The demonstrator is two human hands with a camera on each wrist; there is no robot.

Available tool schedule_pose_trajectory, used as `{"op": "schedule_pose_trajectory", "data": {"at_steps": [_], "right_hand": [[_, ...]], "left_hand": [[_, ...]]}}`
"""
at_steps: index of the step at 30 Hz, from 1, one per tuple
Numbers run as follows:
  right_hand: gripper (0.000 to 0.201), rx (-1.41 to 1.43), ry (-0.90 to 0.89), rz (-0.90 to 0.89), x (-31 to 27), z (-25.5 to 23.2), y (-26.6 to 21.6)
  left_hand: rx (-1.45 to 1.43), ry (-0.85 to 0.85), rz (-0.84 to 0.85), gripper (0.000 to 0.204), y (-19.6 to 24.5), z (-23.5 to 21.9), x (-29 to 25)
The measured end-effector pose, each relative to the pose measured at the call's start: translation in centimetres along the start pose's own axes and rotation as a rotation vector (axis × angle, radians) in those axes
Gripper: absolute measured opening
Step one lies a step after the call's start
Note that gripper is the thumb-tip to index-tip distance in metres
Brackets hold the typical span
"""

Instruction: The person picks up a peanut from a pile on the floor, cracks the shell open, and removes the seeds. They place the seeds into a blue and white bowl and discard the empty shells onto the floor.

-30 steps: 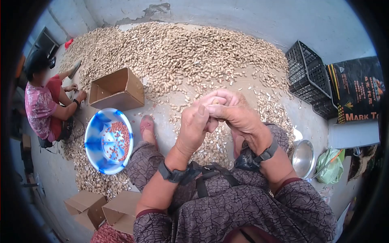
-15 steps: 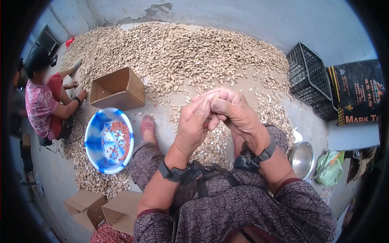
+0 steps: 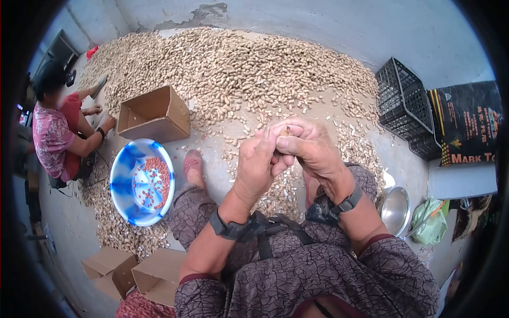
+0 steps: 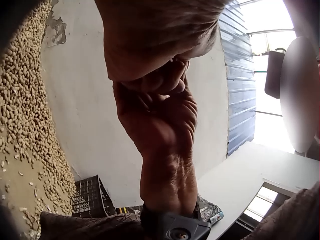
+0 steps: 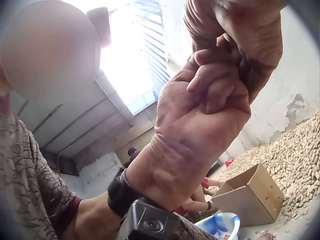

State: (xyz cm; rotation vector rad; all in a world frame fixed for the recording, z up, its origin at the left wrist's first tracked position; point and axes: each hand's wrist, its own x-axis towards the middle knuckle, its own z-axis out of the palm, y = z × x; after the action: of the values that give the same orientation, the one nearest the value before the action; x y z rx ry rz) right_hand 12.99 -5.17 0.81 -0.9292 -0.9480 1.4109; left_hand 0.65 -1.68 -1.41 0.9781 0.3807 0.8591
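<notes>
Lower on the peanut now, your right hand's thumb pinches it nearly closed between both hands, seemingly for steadiness; I can't tell your left hand's grip.

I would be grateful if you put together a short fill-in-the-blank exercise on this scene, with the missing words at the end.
1. The left hand and right hand meet around a small tan ____.
2. The round blue-and-white plastic basin holds loose reddish ____.
3. The black printed bag beside the black slatted plastic crates shows, in large orange letters, the word ____.
4. The seated person in a pink patterned shirt wears a wristband coloured ____.

Missing words: peanut; kernels; MARK; black.
</notes>
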Motion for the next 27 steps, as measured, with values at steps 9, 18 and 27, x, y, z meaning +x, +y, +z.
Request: {"op": "schedule_pose_trajectory", "data": {"at_steps": [9,18,27], "right_hand": [[0.019,-0.032,0.032,0.047,0.5,-0.1,0.4],[0.020,-0.213,0.147,0.003,0.6,-1.0,-0.3],[0.017,-0.059,0.181,0.049,1.2,-1.1,0.3]], "left_hand": [[-0.216,-0.065,-0.113,0.039,-0.5,-1.3,1.0],[0.061,0.101,0.076,0.023,-0.6,-0.7,1.2],[0.383,0.153,0.220,0.016,-1.9,-0.1,1.3]]}}
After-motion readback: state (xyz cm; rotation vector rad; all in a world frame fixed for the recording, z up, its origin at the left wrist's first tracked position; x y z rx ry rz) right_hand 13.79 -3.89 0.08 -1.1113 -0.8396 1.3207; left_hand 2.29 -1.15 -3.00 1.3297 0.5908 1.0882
